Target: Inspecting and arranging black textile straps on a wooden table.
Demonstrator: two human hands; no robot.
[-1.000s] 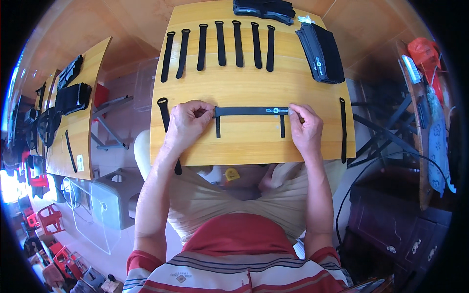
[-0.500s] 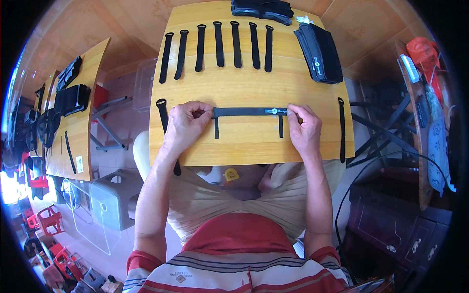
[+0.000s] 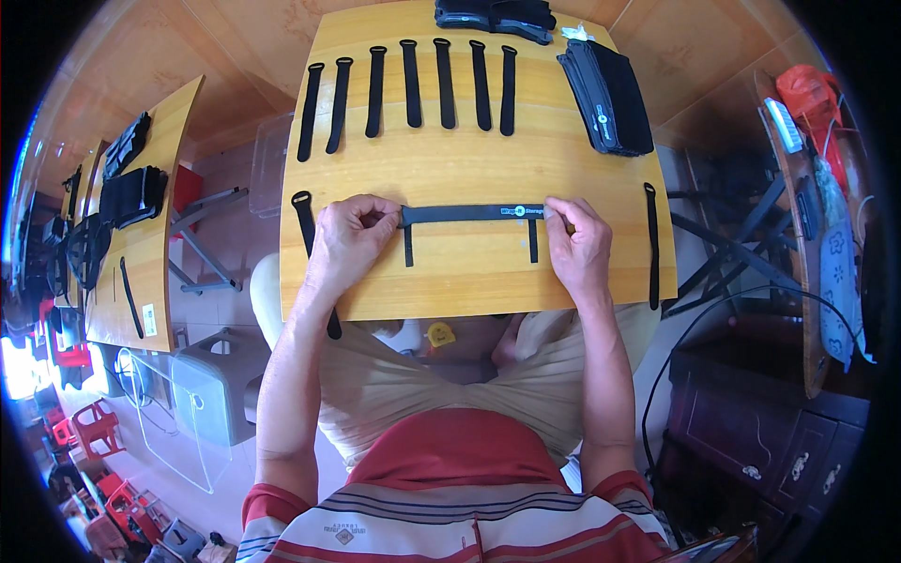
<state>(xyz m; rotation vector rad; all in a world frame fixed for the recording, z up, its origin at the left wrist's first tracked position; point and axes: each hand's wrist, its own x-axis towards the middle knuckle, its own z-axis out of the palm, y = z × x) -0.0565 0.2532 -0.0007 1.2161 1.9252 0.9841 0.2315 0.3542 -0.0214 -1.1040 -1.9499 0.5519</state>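
A dark fabric strap (image 3: 455, 214) with a white-printed patch near its right end lies stretched level across the near part of the table. My left hand (image 3: 352, 235) is closed, pinching the strap's left end between thumb and fingers. At the other end my right hand (image 3: 579, 242) pinches it too, hiding the tip. Just below the strap, two short black strips (image 3: 408, 246) run toward me on the wood. Beside and partly beneath my left wrist lies a long black strap with a slotted end (image 3: 302, 214). Another slotted strap (image 3: 652, 246) lies along the table's right edge.
Several slotted black straps (image 3: 411, 84) lie in a row across the far half of the wooden table (image 3: 450, 169). Stacks of dark straps (image 3: 608, 98) sit at the far right and far edge (image 3: 495, 17). A second table (image 3: 155, 244) stands at left; a yellow tape measure (image 3: 439, 334) lies below.
The whole view has shifted slightly, moving the table a little to the left. Both hands keep the same pinch on the strap.
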